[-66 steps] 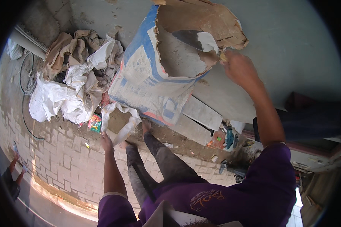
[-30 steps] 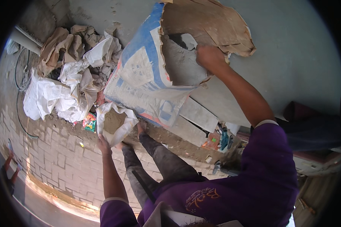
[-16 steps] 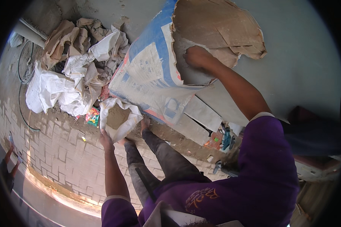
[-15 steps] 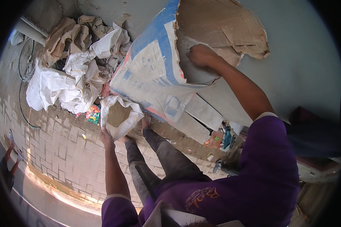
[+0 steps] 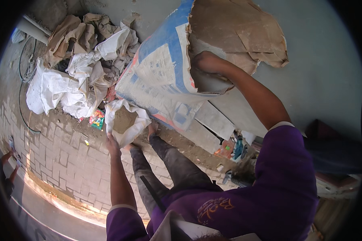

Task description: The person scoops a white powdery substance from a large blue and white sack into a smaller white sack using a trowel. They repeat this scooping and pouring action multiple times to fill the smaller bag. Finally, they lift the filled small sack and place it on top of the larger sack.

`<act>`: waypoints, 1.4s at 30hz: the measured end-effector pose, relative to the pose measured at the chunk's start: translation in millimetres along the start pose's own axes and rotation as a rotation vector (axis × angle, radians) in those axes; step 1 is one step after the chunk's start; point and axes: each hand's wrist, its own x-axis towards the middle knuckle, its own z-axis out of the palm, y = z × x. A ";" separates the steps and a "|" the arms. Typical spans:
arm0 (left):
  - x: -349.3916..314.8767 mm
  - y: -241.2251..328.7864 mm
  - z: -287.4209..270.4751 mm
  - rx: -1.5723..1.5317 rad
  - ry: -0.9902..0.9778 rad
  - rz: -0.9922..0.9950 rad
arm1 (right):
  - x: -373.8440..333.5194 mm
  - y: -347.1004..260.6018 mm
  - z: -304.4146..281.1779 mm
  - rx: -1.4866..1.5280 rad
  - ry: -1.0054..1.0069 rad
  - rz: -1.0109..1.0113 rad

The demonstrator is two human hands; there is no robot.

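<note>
A large blue and white paper sack [image 5: 159, 66] leans at the upper middle, its torn mouth gaping to the right. Pale grey powder [image 5: 203, 45] lies inside it. My right hand [image 5: 208, 63] reaches into that mouth with its fingers curled down at the powder; the fingertips are hidden, so whatever they hold does not show. Lower left, my left hand [image 5: 113, 143] grips the rim of a white woven sack [image 5: 137, 127], which stands open at the top. Something sandy or greyish-brown shows within the woven sack.
Crumpled brown paper and white sacks [image 5: 54, 86] are heaped at the left. A small red and green packet [image 5: 96, 119] lies beside the woven sack. Pale slabs [image 5: 215, 120] rest under the paper sack. A dark hose [image 5: 21, 102] curves over the paving. Another person [image 5: 8, 172] is at the far left.
My right hand has moved slightly left and down, deeper into the paper sack's mouth. My left hand keeps its hold on the woven sack's rim.
</note>
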 end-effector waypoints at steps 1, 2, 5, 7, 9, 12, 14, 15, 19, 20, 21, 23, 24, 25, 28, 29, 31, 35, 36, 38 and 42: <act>0.7 -2.3 -4.7 0.005 0.003 0.021 | -0.9 -4.5 -1.3 -0.020 -0.031 -0.008; 2.2 -4.3 -8.6 0.027 0.005 -0.010 | -3.9 -7.9 -4.2 -0.041 -0.061 -0.016; -0.4 -0.7 -10.3 0.082 0.024 -0.062 | -21.6 -23.9 -16.2 0.035 -0.101 0.052; -10.1 11.2 -4.7 0.102 0.065 -0.038 | -37.2 -32.1 -25.8 0.148 -0.102 0.101; -13.9 17.0 -2.7 0.056 0.062 -0.023 | -51.8 -36.4 -34.7 0.284 -0.096 0.121; -13.2 14.8 -7.7 0.091 0.035 -0.019 | -67.7 -42.4 -47.1 0.360 -0.090 0.116; -10.6 14.1 -5.1 0.138 0.019 -0.014 | -71.6 -35.0 -53.0 0.368 -0.077 0.127; -9.9 13.4 -3.5 0.160 0.019 -0.009 | -74.3 -31.9 -56.0 0.373 -0.071 0.132; -9.7 11.8 -0.4 0.197 0.021 -0.003 | -93.0 -28.7 -74.7 0.404 -0.038 0.230; -11.5 13.8 2.2 0.190 0.037 -0.007 | -99.7 -28.1 -78.8 0.424 -0.024 0.261; -14.0 15.5 4.6 0.183 0.053 -0.012 | -106.0 -26.5 -82.0 0.444 -0.010 0.293; -14.7 16.8 2.0 0.184 0.080 0.002 | -113.4 -18.4 -83.4 0.498 0.039 0.277; -11.6 13.7 -0.8 0.189 0.084 0.019 | -116.8 -15.2 -84.4 0.525 0.063 0.268; -10.5 12.4 -1.5 0.194 0.084 0.032 | -121.6 -12.9 -85.4 0.527 0.077 0.277; -8.2 9.0 -1.9 0.134 0.052 0.009 | -134.5 -11.7 -86.1 0.537 0.119 0.297; -8.2 8.4 -1.9 0.121 0.044 0.008 | -140.2 -15.9 -87.2 0.543 0.133 0.300; -7.9 6.9 -2.3 0.094 0.029 0.007 | -145.9 -15.4 -87.2 0.554 0.147 0.312; -1.4 2.1 -4.8 0.144 0.011 0.024 | -154.9 -9.9 -86.6 0.582 0.154 0.329; -0.9 0.7 -4.3 0.132 0.012 0.035 | -157.0 -10.4 -86.4 0.590 0.158 0.328; -5.0 5.6 0.3 0.142 0.008 0.041 | -162.0 -10.6 -85.7 0.594 0.176 0.349; -8.7 15.2 0.9 0.187 -0.006 0.017 | -174.2 -19.5 -87.1 0.611 0.199 0.348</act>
